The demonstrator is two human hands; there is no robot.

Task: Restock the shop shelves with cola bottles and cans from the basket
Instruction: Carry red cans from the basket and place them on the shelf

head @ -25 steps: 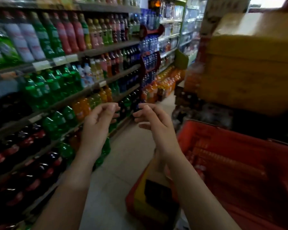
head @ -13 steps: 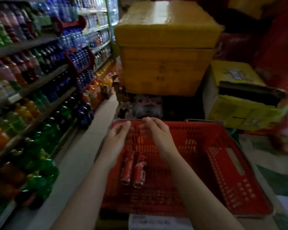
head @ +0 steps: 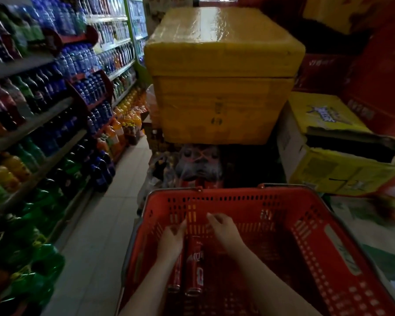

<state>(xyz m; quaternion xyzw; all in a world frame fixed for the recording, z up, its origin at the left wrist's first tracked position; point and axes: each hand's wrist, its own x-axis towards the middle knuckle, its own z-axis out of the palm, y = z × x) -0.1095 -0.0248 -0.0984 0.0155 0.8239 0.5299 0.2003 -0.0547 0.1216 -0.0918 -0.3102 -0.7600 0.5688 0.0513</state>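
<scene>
Red perforated plastic basket, seen from above. Two red aluminium cola cans lie side by side on its floor near the left wall, lengthwise, apparently touching: the left can and the right can. Two bare hands reach into the basket. The left hand hangs over the far end of the left can, fingers loosely extended and apart; whether it touches the can cannot be told. The right hand hovers just beside the right can, fingers slack and holding nothing. One large yellow taped box stands beyond the basket. Shelves of coloured drink bottles line the left side.
</scene>
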